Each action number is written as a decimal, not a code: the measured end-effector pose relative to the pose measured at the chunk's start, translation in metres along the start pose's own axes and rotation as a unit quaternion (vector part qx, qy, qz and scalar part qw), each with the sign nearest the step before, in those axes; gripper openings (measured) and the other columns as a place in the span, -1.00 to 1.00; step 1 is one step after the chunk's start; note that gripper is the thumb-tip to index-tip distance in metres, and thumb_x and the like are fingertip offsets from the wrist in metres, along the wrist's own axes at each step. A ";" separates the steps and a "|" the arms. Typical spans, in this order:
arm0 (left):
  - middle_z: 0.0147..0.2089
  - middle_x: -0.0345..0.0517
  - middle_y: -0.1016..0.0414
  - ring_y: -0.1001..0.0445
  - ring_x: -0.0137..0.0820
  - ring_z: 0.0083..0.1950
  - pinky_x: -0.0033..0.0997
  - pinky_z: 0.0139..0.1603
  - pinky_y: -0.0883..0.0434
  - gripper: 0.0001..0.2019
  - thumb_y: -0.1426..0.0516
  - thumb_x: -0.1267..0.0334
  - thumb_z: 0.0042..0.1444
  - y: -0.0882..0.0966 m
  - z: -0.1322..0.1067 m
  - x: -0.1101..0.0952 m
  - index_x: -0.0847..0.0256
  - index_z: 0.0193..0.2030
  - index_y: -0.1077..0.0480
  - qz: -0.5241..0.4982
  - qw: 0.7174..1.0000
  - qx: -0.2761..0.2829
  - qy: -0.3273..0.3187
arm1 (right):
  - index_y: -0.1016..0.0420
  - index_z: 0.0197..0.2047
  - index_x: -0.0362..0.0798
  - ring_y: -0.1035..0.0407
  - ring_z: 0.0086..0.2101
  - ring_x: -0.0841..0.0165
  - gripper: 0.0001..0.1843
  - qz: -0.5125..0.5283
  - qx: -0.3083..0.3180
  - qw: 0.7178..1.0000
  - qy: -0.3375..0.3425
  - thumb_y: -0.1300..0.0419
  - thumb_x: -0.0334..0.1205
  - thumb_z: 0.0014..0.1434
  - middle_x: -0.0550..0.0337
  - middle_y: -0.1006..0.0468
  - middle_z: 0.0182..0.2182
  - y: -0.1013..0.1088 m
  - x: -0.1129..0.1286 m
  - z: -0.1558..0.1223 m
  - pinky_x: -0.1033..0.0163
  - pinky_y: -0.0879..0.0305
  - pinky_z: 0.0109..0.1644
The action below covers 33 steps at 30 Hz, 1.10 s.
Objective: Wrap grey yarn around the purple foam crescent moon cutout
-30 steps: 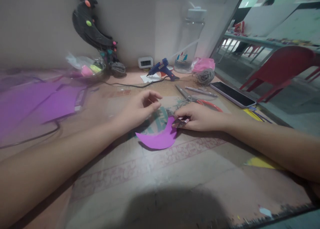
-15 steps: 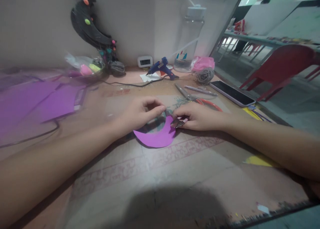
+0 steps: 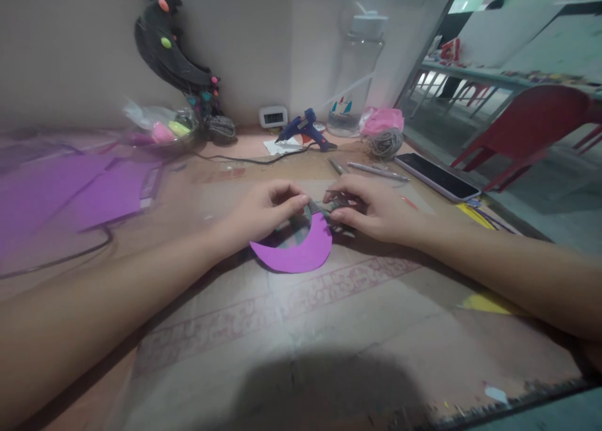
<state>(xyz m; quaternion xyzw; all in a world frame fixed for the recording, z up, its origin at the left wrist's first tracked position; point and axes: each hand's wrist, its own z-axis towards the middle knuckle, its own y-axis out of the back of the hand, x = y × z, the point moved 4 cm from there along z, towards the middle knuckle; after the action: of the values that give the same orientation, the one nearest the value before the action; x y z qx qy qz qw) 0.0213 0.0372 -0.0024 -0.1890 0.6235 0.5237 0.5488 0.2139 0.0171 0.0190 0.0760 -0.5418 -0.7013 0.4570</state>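
A purple crescent cutout (image 3: pixel 301 255) lies in front of me, its upper tip wrapped with grey yarn (image 3: pixel 314 206). My left hand (image 3: pixel 277 208) pinches that wrapped tip between thumb and fingers. Just right of it, my right hand (image 3: pixel 367 208) curls loosely, thumb below the fingers, around what looks like more grey yarn; blur and the fingers hide most of it. Behind my right hand lie scissors (image 3: pixel 337 165), largely covered, with a bit of orange handle showing.
A blue glue gun (image 3: pixel 305 130), small digital clock (image 3: pixel 273 116), clear bottle (image 3: pixel 355 86) and grey yarn ball (image 3: pixel 384 143) stand along the back. A pen (image 3: pixel 379 171) and phone (image 3: pixel 437 175) lie right. Purple sheets (image 3: pixel 108 189) and a black cord (image 3: pixel 94 249) are at left.
My right hand has lifted slightly and its fingers have loosened, uncovering the crescent's right edge. The shiny pinkish piece seen in it before is out of sight. My left hand keeps its pinch.
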 end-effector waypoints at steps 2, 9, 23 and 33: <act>-0.30 -0.09 -0.58 -0.48 -0.43 -0.39 -0.46 -0.39 -0.40 -0.70 -0.14 0.00 0.18 0.000 0.000 0.001 0.24 -0.24 -0.45 0.000 1.000 -0.001 0.010 | -0.45 -0.06 -0.13 -0.30 -0.32 0.33 -0.69 -0.016 -0.011 1.000 0.025 -0.11 -0.08 0.28 0.09 -0.48 -0.26 0.001 0.000 -0.001 0.25 -0.16 -0.24; -0.32 -0.10 -0.57 -0.46 -0.44 -0.43 -0.49 -0.46 -0.36 -0.70 -0.14 -0.01 0.18 0.001 0.001 0.003 0.22 -0.24 -0.43 -0.013 1.000 0.004 0.018 | -0.42 0.06 -0.12 -0.28 -0.28 0.26 -0.58 -0.044 -0.012 0.997 0.061 -0.02 0.01 0.34 0.04 -0.44 -0.22 0.002 0.001 -0.002 0.19 -0.15 -0.19; -0.31 -0.11 -0.56 -0.47 -0.44 -0.40 -0.49 -0.44 -0.39 -0.69 -0.17 -0.01 0.16 0.001 -0.001 0.004 0.23 -0.20 -0.45 -0.029 1.000 0.000 0.000 | -0.46 -0.26 -0.11 -0.30 -0.39 0.42 -0.88 0.037 0.108 0.991 0.069 -0.17 -0.22 0.23 0.21 -0.43 -0.41 -0.007 0.007 0.000 0.33 -0.14 -0.28; -0.21 -0.09 -0.61 -0.54 -0.40 -0.28 -0.48 -0.31 -0.46 -0.66 -0.16 0.01 0.18 -0.003 -0.003 -0.003 0.19 -0.05 -0.51 0.007 0.999 0.035 0.005 | -0.29 -0.45 -0.07 -0.21 -0.46 0.46 -0.89 0.018 0.136 0.989 0.060 -0.11 -0.39 0.10 0.29 -0.31 -0.50 -0.008 0.007 0.003 0.37 -0.07 -0.35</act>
<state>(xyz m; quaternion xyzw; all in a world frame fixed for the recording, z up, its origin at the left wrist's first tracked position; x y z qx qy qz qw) 0.0231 0.0324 -0.0009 -0.1678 0.6454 0.5041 0.5489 0.2038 0.0145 0.0167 0.1699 -0.6047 -0.6071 0.4868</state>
